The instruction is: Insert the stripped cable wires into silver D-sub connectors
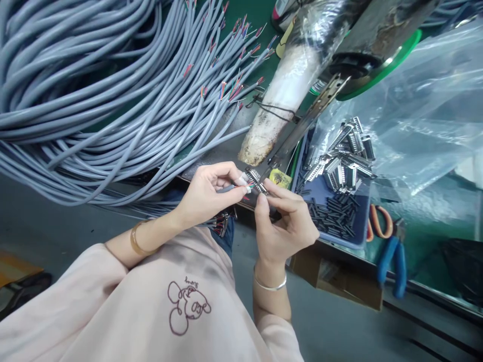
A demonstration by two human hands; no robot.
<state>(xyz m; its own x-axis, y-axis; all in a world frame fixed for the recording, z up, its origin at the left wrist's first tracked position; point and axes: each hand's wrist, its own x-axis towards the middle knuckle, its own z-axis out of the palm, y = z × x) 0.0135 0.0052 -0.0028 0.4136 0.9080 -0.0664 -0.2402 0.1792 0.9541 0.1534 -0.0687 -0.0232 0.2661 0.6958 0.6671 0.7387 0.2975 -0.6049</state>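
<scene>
Between thumb and fingers, my left hand [211, 193] pinches the end of a grey cable [225, 189], its thin coloured wires [249, 186] fanned out toward the right. A small metal multi-pin connector [256, 181] sits right at those wires, and my right hand [285, 216] grips its near edge between thumb and index finger. The wire tips meet the connector; whether any is joined to it I cannot tell. Just above the connector is the lower end of a metal soldering-iron-like bar [302, 123], fixed beside a plastic-wrapped, whitish tube [281, 83].
A large bundle of grey cables [124, 100] with stripped ends covers the left. On the right, a blue tray [362, 221] holds loose metal connectors [345, 156] and short black tubes [335, 213]. Blue-handled pliers [394, 256], orange-handled scissors [381, 221] and clear plastic bags [418, 110] lie beyond.
</scene>
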